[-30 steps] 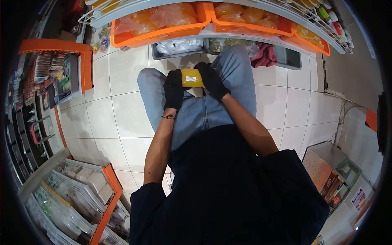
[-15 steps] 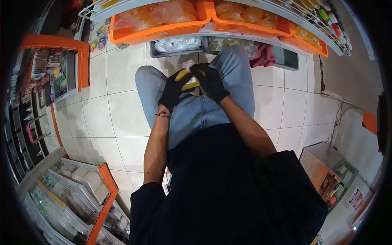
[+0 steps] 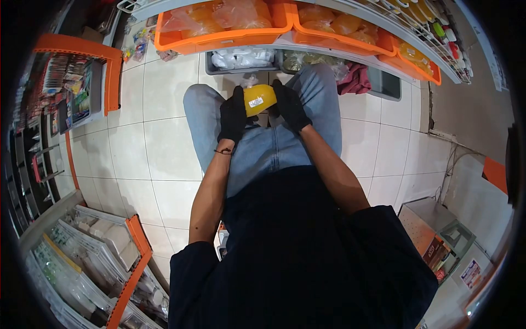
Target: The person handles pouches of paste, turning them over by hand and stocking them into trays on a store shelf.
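A plump clear plastic bag of yellow contents (image 3: 263,94) is held above my lap, between my knees. A small white label faces up on it, and a gathered clear tip sticks out at its far left end. My left hand (image 3: 233,117), in a black glove, grips the bag's left side with the thumb up along it. On the other side my right hand (image 3: 291,108), also black-gloved, presses the bag's right end. The fingers of both hands are partly hidden beneath the bag. What fills it, I cannot make out.
Orange bins (image 3: 227,39) of similar bags sit on a shelf ahead. Below stand a grey bin (image 3: 210,68) of white bags and a maroon cloth (image 3: 354,79). Orange-edged racks (image 3: 113,82) rise at the left; a metal box (image 3: 430,211) stands at the right.
My hands have moved apart toward the bag's two ends, uncovering its yellow top and white label. The bag remains above my lap.
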Demonstrator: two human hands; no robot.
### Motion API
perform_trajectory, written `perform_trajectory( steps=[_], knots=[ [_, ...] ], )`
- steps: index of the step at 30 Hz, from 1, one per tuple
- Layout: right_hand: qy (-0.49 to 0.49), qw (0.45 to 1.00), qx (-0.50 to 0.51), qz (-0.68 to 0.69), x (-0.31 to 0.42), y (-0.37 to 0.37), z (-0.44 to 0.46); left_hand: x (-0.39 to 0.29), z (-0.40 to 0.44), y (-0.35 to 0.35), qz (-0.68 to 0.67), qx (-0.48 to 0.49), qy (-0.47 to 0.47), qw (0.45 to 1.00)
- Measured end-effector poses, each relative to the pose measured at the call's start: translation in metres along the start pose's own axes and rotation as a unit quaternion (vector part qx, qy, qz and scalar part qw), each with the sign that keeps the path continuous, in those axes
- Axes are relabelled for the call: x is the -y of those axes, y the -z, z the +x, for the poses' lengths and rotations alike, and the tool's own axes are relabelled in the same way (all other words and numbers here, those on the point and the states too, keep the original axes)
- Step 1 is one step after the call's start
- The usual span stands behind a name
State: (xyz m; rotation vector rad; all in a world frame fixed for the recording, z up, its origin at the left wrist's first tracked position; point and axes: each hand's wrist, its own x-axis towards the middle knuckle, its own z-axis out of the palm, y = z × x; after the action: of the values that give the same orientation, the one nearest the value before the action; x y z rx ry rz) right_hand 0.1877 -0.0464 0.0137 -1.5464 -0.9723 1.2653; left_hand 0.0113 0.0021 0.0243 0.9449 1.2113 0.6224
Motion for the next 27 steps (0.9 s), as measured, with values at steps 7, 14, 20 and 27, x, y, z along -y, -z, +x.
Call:
perform_trajectory(
  steps=[7,14,20,27],
  knots=[
    [0.001,0.999,-0.016,0.046,0.017,-0.012,-0.008,0.041,0.027,0.014,0.144,-0.039,-0.105,0.983],
    [-0.046,0.995,-0.001,0.090,0.012,-0.009,-0.008,0.005,-0.001,-0.007,-0.001,0.005,-0.066,0.998],
    [-0.042,0.992,0.065,0.095,0.028,-0.002,-0.012,0.008,0.004,-0.002,0.102,-0.036,-0.138,0.984],
    [-0.090,0.980,0.165,0.065,0.045,0.028,-0.010,0.025,0.012,0.002,0.216,-0.046,-0.288,0.932]
  ],
)
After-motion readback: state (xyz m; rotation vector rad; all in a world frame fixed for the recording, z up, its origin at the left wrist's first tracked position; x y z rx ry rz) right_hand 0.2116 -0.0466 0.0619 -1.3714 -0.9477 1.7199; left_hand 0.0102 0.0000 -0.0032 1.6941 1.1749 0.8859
